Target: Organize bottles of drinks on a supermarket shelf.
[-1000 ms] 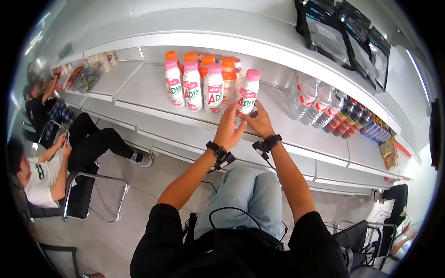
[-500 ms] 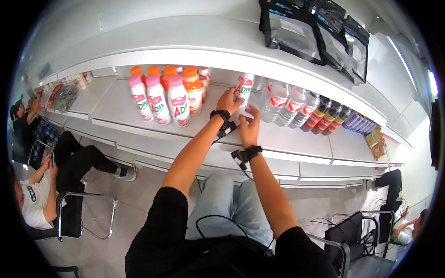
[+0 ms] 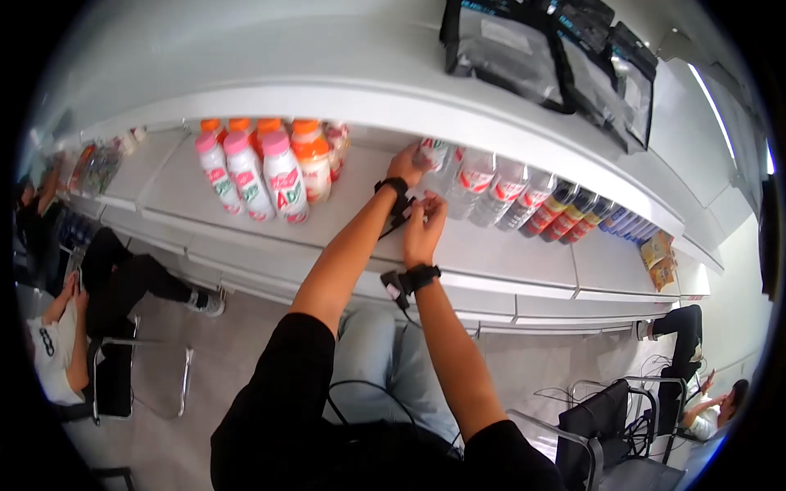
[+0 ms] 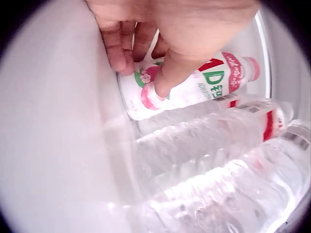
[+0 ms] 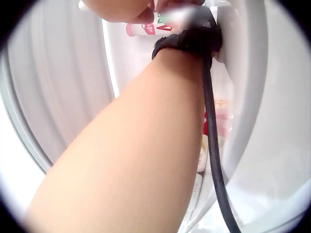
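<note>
My left hand (image 3: 404, 166) reaches deep onto the shelf and grips a white milk bottle (image 4: 187, 94) with a pink cap and green "AD" lettering. In the left wrist view its thumb presses the lower label, with fingers round the far side near the base. The bottle stands beside a row of clear water bottles (image 3: 473, 186) with red-and-white labels. Nearer the shelf's front is my right hand (image 3: 424, 231), fingers loosely bent and apart from the milk bottle. The left forearm (image 5: 131, 131) fills much of the right wrist view.
Pink-capped milk bottles (image 3: 284, 180) and orange-capped bottles (image 3: 313, 159) stand to the left. Dark-capped bottles (image 3: 565, 214) with red labels are at the right. The upper shelf's edge (image 3: 327, 123) overhangs my hands, carrying black pouches (image 3: 508, 53). People sit on chairs at both sides.
The left hand has carried the milk bottle rightward and back, up to the water bottles. My right hand has come off the bottle, drawn back, and its fingers have bent in.
</note>
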Demonstrator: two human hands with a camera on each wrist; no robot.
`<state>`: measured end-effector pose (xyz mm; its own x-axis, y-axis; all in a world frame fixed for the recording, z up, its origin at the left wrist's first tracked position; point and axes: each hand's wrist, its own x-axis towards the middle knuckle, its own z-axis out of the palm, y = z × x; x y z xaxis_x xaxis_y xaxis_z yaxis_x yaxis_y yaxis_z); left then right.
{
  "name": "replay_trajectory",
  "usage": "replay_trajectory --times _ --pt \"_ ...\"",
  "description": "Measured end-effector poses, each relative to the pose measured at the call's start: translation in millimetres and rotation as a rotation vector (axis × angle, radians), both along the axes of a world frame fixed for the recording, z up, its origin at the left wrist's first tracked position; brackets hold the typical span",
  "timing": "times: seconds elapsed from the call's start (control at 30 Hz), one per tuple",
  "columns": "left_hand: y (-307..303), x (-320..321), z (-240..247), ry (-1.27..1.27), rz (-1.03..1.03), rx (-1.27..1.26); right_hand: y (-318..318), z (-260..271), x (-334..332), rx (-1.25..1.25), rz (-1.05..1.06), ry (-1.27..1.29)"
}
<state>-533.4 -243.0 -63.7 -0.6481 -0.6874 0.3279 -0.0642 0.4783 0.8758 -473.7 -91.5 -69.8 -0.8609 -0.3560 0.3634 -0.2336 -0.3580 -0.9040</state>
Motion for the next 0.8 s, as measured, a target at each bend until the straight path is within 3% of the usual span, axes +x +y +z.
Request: replay_trajectory --times 0.1,0.27,0.33,0.4,0.43,0.47,0.57,0.67,0.8 --pt "9.6 16.1 -11.2 0.076 -0.060 0.182 -0.3 -5.2 -8.2 0.032 -0.106 0.048" --pt "67.1 148.7 16.0 0.382 -0.187 0.271 -10.3 -22.5 -19.9 -0.070 -0.052 -0.033" --pt "83.6 206.9 28.2 0.464 -0.082 -0.101 -2.3 -12.0 -12.4 -0.012 -0.030 0.003" --pt "86.5 256.3 43.0 0.373 0.294 -0.613 -4.1 -16.2 -15.7 -0.040 0.034 -0.020" --pt "83.9 270.8 44.7 0.361 0.421 -0.613 -6.0 -16.0 -16.8 -0.089 0.091 -0.063" --pt "82.0 282.4 45.7 0.347 0.546 -0.610 -5.9 -17.0 -16.5 -0.136 0.146 -0.108" --pt "53.6 291.5 22.7 0.261 0.440 -0.347 0.2 -9.5 -9.9 -0.110 0.181 -0.164" --pt "51.2 288.1 20.2 0.188 0.482 -0.512 0.5 -7.2 -10.4 -0.121 0.205 -0.160" --pt "40.0 282.6 19.1 0.124 0.557 -0.447 1.2 -5.1 -7.8 -0.146 0.233 -0.159"
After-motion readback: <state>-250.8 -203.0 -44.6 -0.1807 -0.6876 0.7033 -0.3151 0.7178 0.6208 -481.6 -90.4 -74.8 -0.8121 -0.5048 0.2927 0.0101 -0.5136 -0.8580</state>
